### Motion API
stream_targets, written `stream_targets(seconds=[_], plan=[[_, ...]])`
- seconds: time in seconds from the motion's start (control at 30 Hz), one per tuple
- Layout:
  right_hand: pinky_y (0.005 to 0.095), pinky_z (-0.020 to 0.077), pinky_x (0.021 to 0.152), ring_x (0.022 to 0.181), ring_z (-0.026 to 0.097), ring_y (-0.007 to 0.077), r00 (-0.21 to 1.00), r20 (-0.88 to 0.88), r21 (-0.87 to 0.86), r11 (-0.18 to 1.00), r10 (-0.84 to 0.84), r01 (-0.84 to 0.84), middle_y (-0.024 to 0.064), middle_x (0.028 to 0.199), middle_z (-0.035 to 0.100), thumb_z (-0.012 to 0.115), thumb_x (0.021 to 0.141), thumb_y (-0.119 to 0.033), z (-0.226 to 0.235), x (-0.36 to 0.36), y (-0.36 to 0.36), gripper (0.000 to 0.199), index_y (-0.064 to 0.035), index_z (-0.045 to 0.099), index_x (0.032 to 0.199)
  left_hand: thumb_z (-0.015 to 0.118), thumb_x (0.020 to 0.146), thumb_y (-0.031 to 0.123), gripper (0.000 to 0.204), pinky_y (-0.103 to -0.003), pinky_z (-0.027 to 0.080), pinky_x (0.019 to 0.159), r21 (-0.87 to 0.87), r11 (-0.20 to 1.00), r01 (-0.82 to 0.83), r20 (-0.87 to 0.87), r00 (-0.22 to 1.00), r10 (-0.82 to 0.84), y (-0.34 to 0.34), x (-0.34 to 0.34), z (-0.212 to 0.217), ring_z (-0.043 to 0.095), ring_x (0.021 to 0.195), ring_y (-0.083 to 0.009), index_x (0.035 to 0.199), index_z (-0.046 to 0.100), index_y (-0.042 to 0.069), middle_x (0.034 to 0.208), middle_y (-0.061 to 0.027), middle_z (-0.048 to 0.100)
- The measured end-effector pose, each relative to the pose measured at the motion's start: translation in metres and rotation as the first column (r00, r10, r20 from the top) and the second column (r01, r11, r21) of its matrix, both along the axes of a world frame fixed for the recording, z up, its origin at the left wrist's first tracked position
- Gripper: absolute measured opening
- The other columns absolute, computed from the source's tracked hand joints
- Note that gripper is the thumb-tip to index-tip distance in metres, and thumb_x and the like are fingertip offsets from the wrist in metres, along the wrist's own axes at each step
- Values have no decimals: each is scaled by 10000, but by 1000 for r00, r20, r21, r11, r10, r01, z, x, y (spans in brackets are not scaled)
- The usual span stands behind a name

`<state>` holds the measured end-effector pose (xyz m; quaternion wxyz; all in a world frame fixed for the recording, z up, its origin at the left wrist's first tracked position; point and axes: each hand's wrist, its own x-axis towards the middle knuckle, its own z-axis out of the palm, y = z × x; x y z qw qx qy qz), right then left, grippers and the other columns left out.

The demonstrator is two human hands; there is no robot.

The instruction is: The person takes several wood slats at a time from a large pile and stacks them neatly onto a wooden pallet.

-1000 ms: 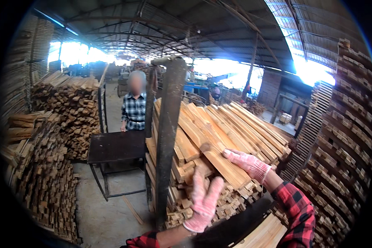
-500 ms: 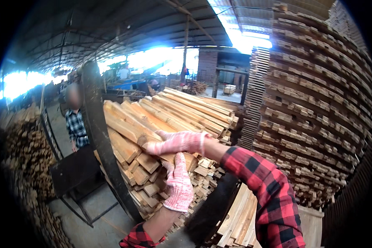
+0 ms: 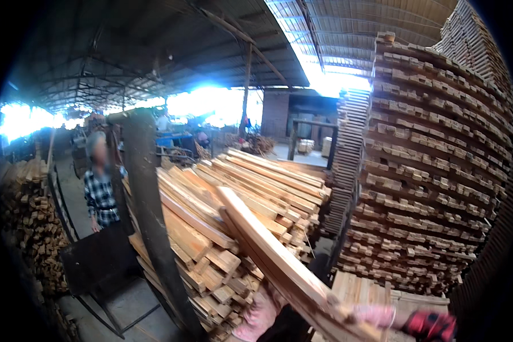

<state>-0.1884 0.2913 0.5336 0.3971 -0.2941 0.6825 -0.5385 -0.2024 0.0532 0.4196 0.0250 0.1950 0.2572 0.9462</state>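
Note:
A few long pale wooden strips (image 3: 279, 247) slant from over the woodpile down toward me at the lower right. My right hand (image 3: 373, 315), in a pink-and-white knitted glove, is closed around their near end, somewhat blurred. My left hand (image 3: 261, 317), gloved alike, is low beside the underside of these strips, at the front of the pile. Its fingers are partly hidden and smeared, so I cannot tell their grip. The woodpile (image 3: 211, 251) under the strips is made of stacked wooden pieces with their cut ends facing me.
A dark upright post (image 3: 149, 211) stands left of the pile. Beyond it are a black metal stand (image 3: 100, 256) and a person (image 3: 101, 191) in a checked shirt. A tall layered timber stack (image 3: 422, 171) rises at right, with flat boards (image 3: 353, 286) at its foot.
My right hand has moved from the pile's top to the lower right, with strips now raised and swung toward me. My left hand has dropped lower. The view has shifted slightly.

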Motion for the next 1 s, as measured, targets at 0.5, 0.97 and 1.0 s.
stream_targets(seconds=[0.5,0.97,1.0], plan=[[421,472,1040,1273,558,392,352,-640,68,407,-682,911,246,1422,505,814,721,-633,-183,110,-21,1247,-54,152,1605,685,911,444,762,-509,533,988,9,882,472,167,869,-467,88,-37,-102,586,1216,-385,1481,391,32,1393,-198,547],[368,257,1220,1510,299,291,408,-376,-340,533,-832,775,157,1635,316,767,865,-458,-284,-52,195,946,-86,292,1594,608,977,327,424,-355,555,835,-446,463,-766,-763,595,251,264,-165,-169,700,955,-224,1255,612,7,922,-112,728],[356,287,1205,1493,340,281,390,-400,-255,509,-830,822,160,1611,363,766,878,-420,-298,-53,202,899,-94,318,1586,583,987,320,403,-367,555,820,-496,383,-779,-765,601,231,274,-174,-167,701,933,-233,1241,614,8,896,-118,721]])
